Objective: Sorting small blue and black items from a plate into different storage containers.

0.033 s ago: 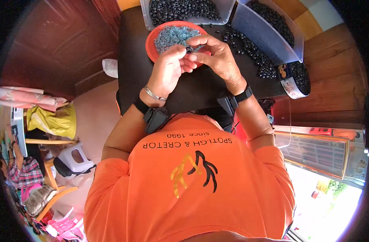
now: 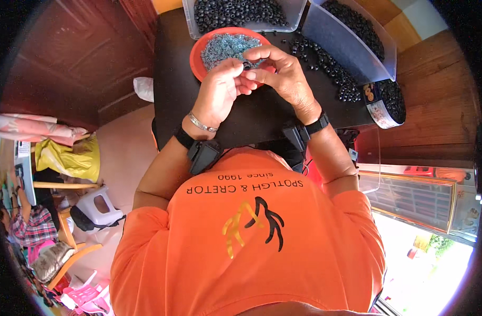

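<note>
Over the red plate's near rim, my two hands meet around a small black ring-shaped part. My left hand pinches it between thumb and fingers. From the other side, my right hand curls its thumb and index finger round the same part; its exact contact is partly hidden. Beneath and beyond them, the red plate carries a heap of small shiny grey-blue pieces.
Clear plastic bins of black ring parts stand at the back and right. Loose black parts lie scattered beside them on the dark table. At right is a round tub of black parts. Someone in plaid is at far left.
</note>
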Motion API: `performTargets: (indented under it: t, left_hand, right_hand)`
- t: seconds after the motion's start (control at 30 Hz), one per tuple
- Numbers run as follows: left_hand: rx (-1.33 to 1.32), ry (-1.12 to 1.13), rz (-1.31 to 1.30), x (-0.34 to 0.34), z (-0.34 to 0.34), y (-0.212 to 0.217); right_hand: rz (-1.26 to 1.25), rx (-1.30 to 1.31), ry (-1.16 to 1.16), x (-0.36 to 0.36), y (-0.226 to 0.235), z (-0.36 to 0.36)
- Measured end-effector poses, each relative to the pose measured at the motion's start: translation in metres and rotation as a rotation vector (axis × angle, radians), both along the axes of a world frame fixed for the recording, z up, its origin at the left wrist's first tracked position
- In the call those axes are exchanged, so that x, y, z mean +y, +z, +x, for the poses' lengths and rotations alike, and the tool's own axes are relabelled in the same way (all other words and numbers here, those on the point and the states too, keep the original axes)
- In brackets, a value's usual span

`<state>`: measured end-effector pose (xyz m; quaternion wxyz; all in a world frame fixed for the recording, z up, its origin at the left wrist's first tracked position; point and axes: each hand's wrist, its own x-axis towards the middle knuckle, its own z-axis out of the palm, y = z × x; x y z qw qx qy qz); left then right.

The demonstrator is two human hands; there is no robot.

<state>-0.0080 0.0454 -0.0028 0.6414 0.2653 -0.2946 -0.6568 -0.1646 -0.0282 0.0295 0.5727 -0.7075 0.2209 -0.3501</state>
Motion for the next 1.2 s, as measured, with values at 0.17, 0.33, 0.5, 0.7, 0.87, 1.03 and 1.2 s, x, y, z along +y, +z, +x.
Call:
performTargets:
  t: [0.17, 0.33, 0.5, 0.7, 0.87, 1.03, 1.2]
  left_hand:
    - [-0.065, -0.005, -0.029, 0.000, -0.002, 0.001]
    - [-0.061, -0.025, 0.005, 0.000, -0.002, 0.000]
    - [-0.040, -0.044, -0.014, 0.001, -0.001, 0.000]
    - [-0.039, -0.046, -0.024, 0.001, 0.000, -0.002]
    - [-0.026, -0.077, -0.045, 0.000, 0.001, -0.002]
    - [-0.083, -0.015, -0.003, 0.002, -0.004, 0.003]
    - [-0.108, -0.011, -0.027, 0.003, -0.006, 0.007]
  right_hand:
    - [-0.268, -0.016, -0.021, 0.000, -0.003, 0.002]
    - [-0.417, -0.030, -0.084, -0.001, -0.007, 0.003]
    - [-0.263, -0.142, -0.018, -0.004, -0.010, 0.002]
    - [-0.347, -0.122, -0.025, -0.004, -0.009, 0.000]
    - [-0.323, -0.126, -0.004, -0.005, -0.010, 0.000]
    - [-0.388, -0.159, -0.003, -0.007, -0.012, 0.001]
    - [-0.338, -0.115, -0.035, -0.004, -0.012, -0.001]
